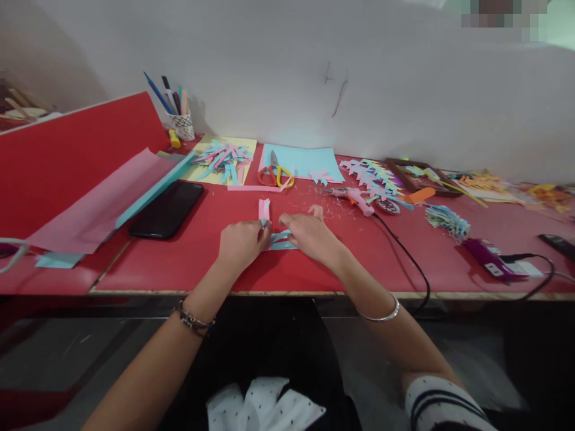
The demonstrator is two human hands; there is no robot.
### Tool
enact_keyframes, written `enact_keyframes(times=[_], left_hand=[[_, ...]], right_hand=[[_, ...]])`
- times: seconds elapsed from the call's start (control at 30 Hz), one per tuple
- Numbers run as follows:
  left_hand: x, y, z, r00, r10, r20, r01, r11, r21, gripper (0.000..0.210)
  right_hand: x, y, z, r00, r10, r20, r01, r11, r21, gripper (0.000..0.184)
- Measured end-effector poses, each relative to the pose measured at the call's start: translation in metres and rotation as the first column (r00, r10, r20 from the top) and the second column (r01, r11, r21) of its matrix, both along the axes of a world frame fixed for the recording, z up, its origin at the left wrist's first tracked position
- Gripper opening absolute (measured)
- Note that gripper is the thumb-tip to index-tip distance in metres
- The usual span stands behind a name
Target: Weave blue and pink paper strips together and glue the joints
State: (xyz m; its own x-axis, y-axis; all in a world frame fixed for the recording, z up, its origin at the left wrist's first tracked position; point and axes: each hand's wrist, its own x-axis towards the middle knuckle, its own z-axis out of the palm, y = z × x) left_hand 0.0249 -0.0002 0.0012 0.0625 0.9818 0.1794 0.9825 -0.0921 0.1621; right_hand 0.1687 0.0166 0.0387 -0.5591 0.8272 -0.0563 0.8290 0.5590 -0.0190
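My left hand [242, 244] is closed in a pinch over the red tabletop, thumb against fingers, with a light-blue paper strip [263, 222] showing at the fingertips. Just beyond it lies a short folded pink paper strip [264, 209]. Between my hands, light-blue paper strips [281, 244] lie on the table. My right hand [309, 234] rests over their right ends, its fingers bent but apart; its contact with the strips is partly hidden. Behind my hands are scissors [275, 173] with red and yellow handles, beside a long pink paper strip [245, 188].
A pink glue gun [354, 199] lies to the right, its black cord running over the table's front edge. A black phone [168, 209] and pink sheet [96, 203] are at left. Cut paper pieces [224, 157] and a pen cup [182, 126] stand near the wall.
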Motion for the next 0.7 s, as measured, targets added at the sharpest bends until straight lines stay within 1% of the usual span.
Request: enact_keyframes(times=[0.1,0.2,0.33,0.43,0.53,0.6,0.7], left_hand=[[0.001,0.000,0.001,1.000,-0.004,-0.009,0.004,1.000,0.015,0.050],[0.002,-0.002,0.000,0.999,-0.048,-0.020,0.049,0.998,0.045,0.043],[0.002,-0.003,-0.002,0.994,-0.105,-0.025,0.107,0.990,0.091,0.039],[0.001,-0.003,-0.003,0.987,-0.157,-0.022,0.159,0.982,0.100,0.040],[0.001,-0.003,-0.002,0.990,-0.138,-0.018,0.139,0.986,0.090,0.043],[0.001,-0.003,-0.002,0.994,-0.104,-0.014,0.105,0.992,0.077,0.040],[0.002,-0.002,-0.002,0.998,-0.068,-0.006,0.069,0.996,0.053,0.035]], right_hand=[[-0.001,0.005,-0.001,0.994,0.048,-0.099,-0.049,0.999,-0.004,0.024],[-0.004,0.008,-0.004,0.981,0.082,-0.175,-0.086,0.996,-0.017,0.028],[-0.008,0.011,-0.008,0.968,0.088,-0.235,-0.100,0.994,-0.038,0.039],[-0.009,0.014,-0.008,0.965,0.096,-0.245,-0.111,0.993,-0.045,0.042],[-0.010,0.016,-0.006,0.966,0.088,-0.245,-0.106,0.992,-0.062,0.039],[-0.011,0.017,-0.005,0.960,0.104,-0.260,-0.123,0.991,-0.059,0.034],[-0.011,0.018,-0.006,0.952,0.125,-0.281,-0.144,0.989,-0.046,0.032]])
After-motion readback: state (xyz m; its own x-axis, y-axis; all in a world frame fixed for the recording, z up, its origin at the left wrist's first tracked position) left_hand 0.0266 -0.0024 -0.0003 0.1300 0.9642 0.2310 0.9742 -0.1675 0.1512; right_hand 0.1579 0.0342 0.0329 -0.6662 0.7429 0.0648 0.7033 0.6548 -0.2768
